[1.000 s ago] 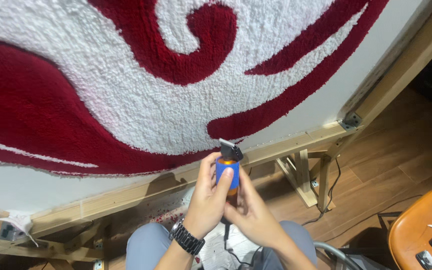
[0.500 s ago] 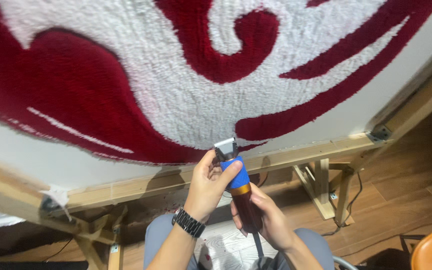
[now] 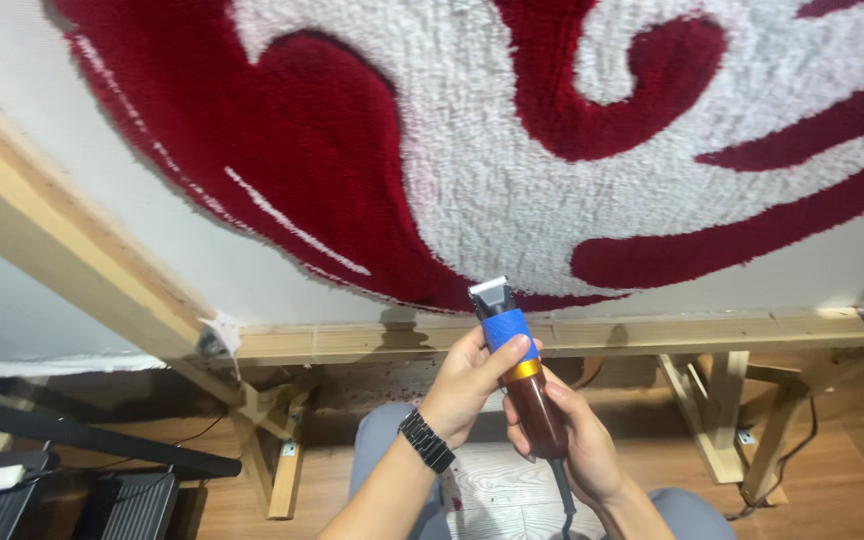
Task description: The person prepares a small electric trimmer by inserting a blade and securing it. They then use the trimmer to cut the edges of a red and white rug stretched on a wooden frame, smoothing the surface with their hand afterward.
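As the view swung left along the rug point(image 3: 472, 170), both hands stayed closed on the clipper point(image 3: 517, 375): left hand point(image 3: 467, 385) at the blue collar, right hand point(image 3: 572, 440) low, blade near the red edge.

The rug point(image 3: 512, 130) is cut off by the top and right edges, the clipper point(image 3: 518, 375) body is partly hidden by the fingers point(image 3: 512, 352) of both hands, and its cord point(image 3: 564, 505) is lost at the bottom edge.
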